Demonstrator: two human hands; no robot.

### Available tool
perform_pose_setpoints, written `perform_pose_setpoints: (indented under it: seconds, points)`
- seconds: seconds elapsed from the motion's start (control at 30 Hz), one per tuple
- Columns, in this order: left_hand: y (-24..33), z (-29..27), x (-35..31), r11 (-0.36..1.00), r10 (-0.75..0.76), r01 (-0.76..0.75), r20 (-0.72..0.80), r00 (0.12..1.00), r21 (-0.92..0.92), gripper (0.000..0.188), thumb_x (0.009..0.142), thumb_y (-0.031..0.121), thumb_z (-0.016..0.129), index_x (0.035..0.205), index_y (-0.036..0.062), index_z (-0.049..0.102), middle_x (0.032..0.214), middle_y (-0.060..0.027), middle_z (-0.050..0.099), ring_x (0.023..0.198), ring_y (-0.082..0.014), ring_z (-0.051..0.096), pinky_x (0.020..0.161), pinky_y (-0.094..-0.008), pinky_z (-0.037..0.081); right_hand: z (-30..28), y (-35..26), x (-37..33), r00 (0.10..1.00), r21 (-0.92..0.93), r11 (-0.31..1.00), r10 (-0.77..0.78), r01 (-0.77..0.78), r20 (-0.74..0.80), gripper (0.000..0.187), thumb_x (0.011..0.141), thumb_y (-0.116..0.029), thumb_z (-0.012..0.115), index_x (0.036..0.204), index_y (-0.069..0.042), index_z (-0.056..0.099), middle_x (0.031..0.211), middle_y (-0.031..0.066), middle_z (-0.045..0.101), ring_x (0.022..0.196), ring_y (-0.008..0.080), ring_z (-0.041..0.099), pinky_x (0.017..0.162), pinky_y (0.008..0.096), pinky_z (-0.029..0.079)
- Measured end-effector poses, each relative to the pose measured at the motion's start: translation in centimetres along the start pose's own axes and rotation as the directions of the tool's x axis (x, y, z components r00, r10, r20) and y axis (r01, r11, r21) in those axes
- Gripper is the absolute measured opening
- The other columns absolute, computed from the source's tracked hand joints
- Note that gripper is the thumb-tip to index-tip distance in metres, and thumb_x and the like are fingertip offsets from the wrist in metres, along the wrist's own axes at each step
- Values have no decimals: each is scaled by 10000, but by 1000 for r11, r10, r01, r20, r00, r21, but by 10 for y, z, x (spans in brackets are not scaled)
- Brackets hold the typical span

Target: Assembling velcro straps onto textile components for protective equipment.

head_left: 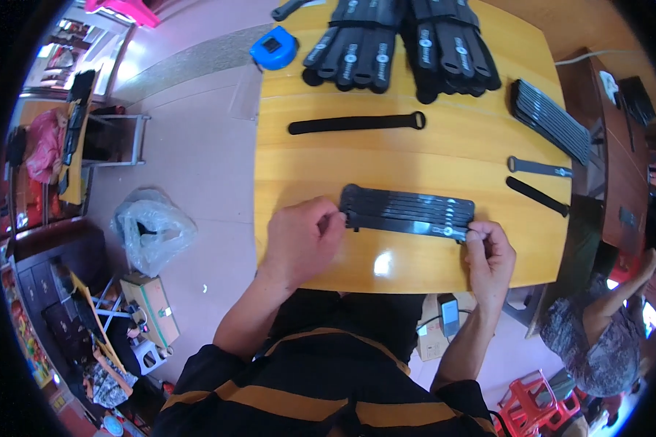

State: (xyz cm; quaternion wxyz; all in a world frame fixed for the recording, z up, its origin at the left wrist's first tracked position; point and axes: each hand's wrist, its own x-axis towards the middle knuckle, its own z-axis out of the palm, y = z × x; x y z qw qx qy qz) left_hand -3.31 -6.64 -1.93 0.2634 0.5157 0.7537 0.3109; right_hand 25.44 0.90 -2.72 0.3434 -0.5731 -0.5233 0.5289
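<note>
In front of me on the yellow table (306,164) lies a stack of black cable straps (408,207), fanned so their edges show in rows. At its left end my left hand (306,233) is closed, with thumb and fingertips pinching the strap ends. My right hand (492,251) pinches the right end of the nearest strap, beside its pale printed mark. A single black strap (353,124) with a looped end lies farther off, beyond the stack. To the right are two more loose straps, a grey one (539,167) and a black one (538,197).
Two thick bundles of black straps, a left one (357,44) and a right one (455,51), sit at the table's far side. A neat strap pile (550,120) lies far right. A blue tape measure (275,48) rests at the far left edge. Another person (598,335) is at right.
</note>
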Motion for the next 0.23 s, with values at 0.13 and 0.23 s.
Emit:
perform_pose_setpoints:
  seconds: [0.13,0.23]
  points:
    - [2,-6,0,1000,9,-9,-1,1000,18,95,860,80,715,812,17,663,642,-122,635,531,-190,605,521,-309,460,4,4,2,999,-42,998,-43,42,-13,46,973,12,641,1018,9,647,796,-50,600,652,-2,486,567,167,392]
    - [5,-4,0,1000,-1,1,11,1000,-2,102,864,78,713,817,5,660,631,-119,631,525,-188,603,520,-307,458,2,2,1,998,-56,997,-47,46,-29,67,970,-2,661,1034,7,647,795,-45,610,646,6,496,575,164,407]
